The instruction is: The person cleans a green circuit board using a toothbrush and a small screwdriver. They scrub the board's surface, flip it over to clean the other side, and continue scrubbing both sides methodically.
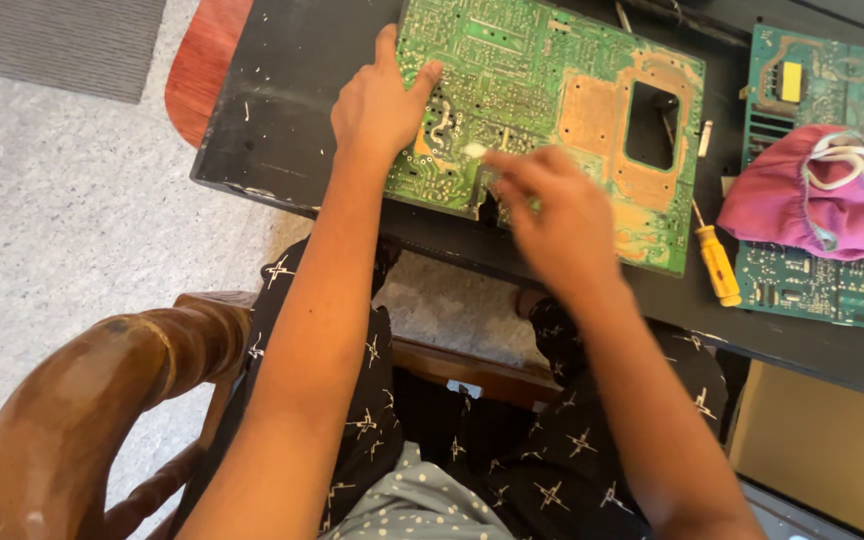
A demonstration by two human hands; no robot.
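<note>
Solder side up, the big green circuit board (552, 110) lies on the black table (282, 90) in the upper middle of the frame, and that is the thing we have under our hands. Our left hand (377, 100) rests flat on its left edge, fingers together and thumb spread onto the board, seemingly pressing it down so it does not slide. Our right hand (552, 215) hovers over the board's lower edge, blurred; the fingers look drawn close toward a small pale spot (474, 150) on the board, but we cannot tell whether they pinch anything.

To the right, a yellow-handled screwdriver (718, 262) lies just beside the board, its shaft running up along the board's right edge, within easy reach of the right hand. Further right sits a second, bluish-green circuit board (812, 280), with a pink cloth (802, 205) heaped on it. A wooden chair arm (102, 390) fills the lower left, and our dark patterned trousers (552, 470) show below the table edge.
</note>
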